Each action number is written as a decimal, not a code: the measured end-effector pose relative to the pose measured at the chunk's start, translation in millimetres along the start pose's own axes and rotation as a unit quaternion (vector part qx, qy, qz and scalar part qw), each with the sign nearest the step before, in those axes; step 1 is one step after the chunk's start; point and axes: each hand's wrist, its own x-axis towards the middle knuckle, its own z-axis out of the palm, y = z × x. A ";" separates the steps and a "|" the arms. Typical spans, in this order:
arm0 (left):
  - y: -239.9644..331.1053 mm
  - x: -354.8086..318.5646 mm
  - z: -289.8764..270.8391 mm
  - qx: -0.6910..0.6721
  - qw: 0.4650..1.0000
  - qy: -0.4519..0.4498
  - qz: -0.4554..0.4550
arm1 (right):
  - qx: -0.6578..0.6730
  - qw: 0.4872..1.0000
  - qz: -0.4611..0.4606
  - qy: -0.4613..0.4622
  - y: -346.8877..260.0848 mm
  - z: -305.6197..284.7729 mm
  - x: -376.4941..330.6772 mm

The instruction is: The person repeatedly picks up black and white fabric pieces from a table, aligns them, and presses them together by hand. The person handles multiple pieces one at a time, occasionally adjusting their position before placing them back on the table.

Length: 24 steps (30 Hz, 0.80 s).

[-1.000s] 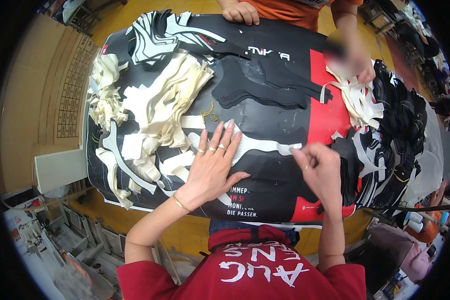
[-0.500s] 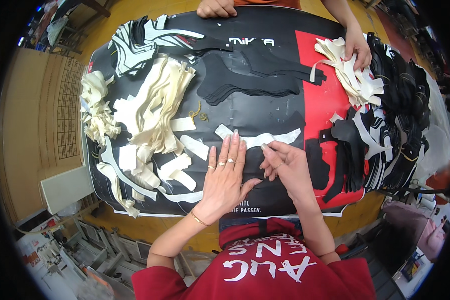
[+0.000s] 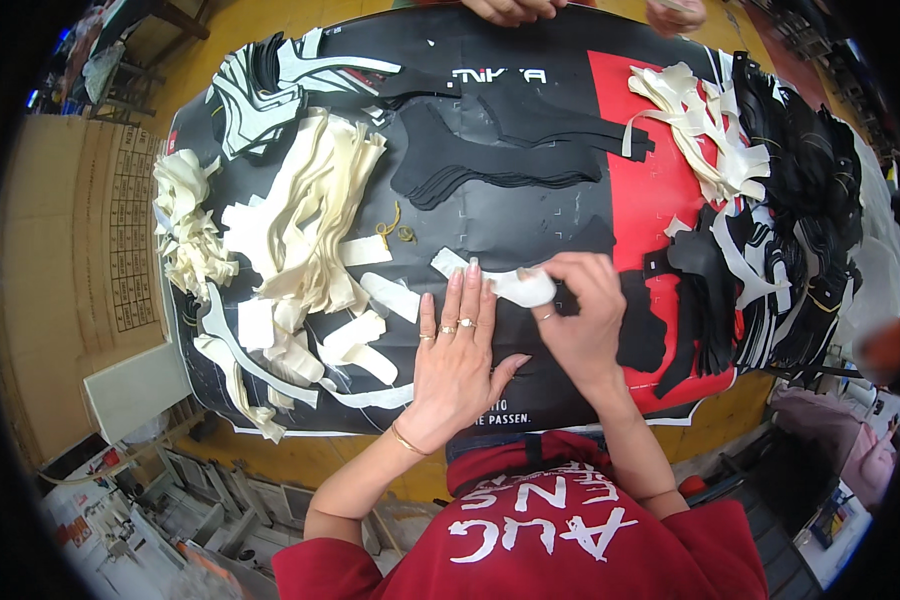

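My left hand lies flat, fingers stretched out, its fingertips on a white curved fabric strip that rests over dark material on the black sheet. Two rings and a bracelet show on that hand and wrist. My right hand is closed by the strip's right end, thumb and fingers bent in a pinch at its edge. That end looks folded back or lifted; the fingers partly hide it. Left of my left hand lie a short white piece and a long thin white strip.
Cream pieces are heaped at left, with black-and-white pieces behind. Stacked black pieces lie mid-table. Cream scraps and black bundles are at right. Across the table are a co-worker's hands, one holding something pale.
My right hand has moved up and right, and the strip's right end now looks shorter and rounded. My left hand stays nearly still. The co-worker's hand has left the cream scraps at right.
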 end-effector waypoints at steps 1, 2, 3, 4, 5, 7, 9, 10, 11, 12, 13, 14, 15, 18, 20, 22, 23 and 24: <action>0.3 0.1 0.1 0.000 1.000 0.003 0.000 | 0.004 1.000 0.011 0.009 6.2 -1.8 2.0; 0.5 0.3 0.1 -0.001 1.000 0.011 0.002 | -0.029 0.999 0.021 0.003 10.4 -3.6 2.6; 0.6 0.6 0.0 0.000 1.000 0.006 0.000 | -0.042 0.999 0.023 -0.005 12.9 -4.0 2.5; 0.7 0.5 -0.4 0.001 1.000 0.005 0.000 | -0.053 0.998 0.022 -0.007 14.6 -4.3 2.5; 0.6 0.7 -0.8 0.002 1.000 0.005 0.001 | -0.058 0.998 0.036 -0.008 15.2 -3.2 2.6; 0.6 0.9 -2.0 -0.002 1.000 0.001 0.000 | -0.065 0.996 0.055 -0.004 14.6 -1.8 2.4; 0.6 1.4 -3.2 -0.004 1.000 -0.002 -0.002 | -0.062 0.996 0.057 -0.002 14.1 -2.2 2.6; 0.8 1.7 -3.9 -0.004 1.000 -0.004 -0.003 | -0.061 0.997 0.056 -0.004 14.6 -3.1 3.1; 1.1 2.1 -4.6 -0.004 1.000 -0.006 -0.004 | -0.065 0.997 0.050 -0.001 15.0 -4.2 3.2; 1.8 2.6 -5.4 0.000 1.000 -0.006 -0.005 | -0.070 0.997 0.045 0.002 15.9 -5.7 3.5; 2.8 2.9 -6.3 0.004 1.000 -0.007 -0.007 | -0.075 0.996 0.039 0.005 16.8 -6.8 3.6; 3.8 3.2 -7.4 0.005 1.000 -0.015 -0.012 | -0.078 0.996 0.040 0.008 17.9 -7.7 3.7; 5.1 3.5 -8.3 0.011 1.000 -0.010 -0.011 | -0.080 0.996 0.042 0.011 19.5 -8.4 4.3; 8.1 4.7 -11.3 0.018 1.000 -0.012 -0.014 | -0.073 0.994 0.074 0.020 23.5 -8.8 6.1; 8.9 5.2 -13.1 0.021 1.000 -0.009 -0.012 | -0.072 0.993 0.086 0.020 25.5 -9.3 6.9; 9.2 6.4 -14.1 0.021 1.000 -0.013 -0.014 | -0.080 0.994 0.079 0.017 26.3 -9.5 7.2; 9.7 6.9 -14.5 0.017 0.999 -0.023 -0.021 | -0.081 0.993 0.080 0.019 26.3 -9.0 7.0; 10.4 7.3 -14.9 0.023 1.000 -0.014 -0.013 | -0.083 0.993 0.080 0.022 26.0 -8.5 6.8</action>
